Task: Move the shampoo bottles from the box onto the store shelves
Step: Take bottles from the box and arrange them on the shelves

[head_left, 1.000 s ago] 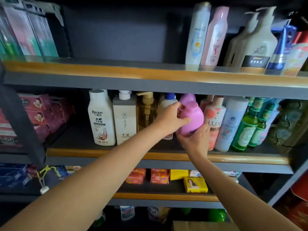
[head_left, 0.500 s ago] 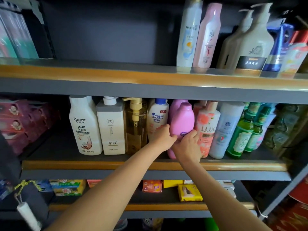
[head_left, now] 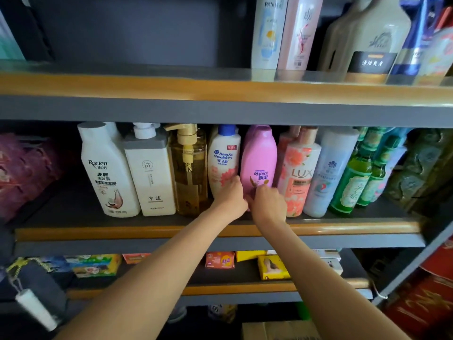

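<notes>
Since a second ago the pink bottle (head_left: 258, 165) has been brought down from a tilted, lifted carry and set upright on the middle shelf (head_left: 147, 233); half a second ago it stood the same way, and the hands have only slipped lower on it. The placing of this bottle is judged all but done, with release the step left. Left to right along the row: a white bottle (head_left: 107, 173) toward the shelf's left end, a square white pump bottle (head_left: 149, 173), an amber pump bottle (head_left: 188, 173), a blue-capped white bottle (head_left: 223, 160), then the pink bottle, then a flowered pink bottle (head_left: 297, 175). The left hand (head_left: 231, 197) is held against the pink bottle's lower left side, fingers curled on it; the right hand (head_left: 268, 202) is curled on its lower front. The bottle's long axis is vertical, cap up just under the upper shelf (head_left: 220, 111), label toward the shelf's front edge.
</notes>
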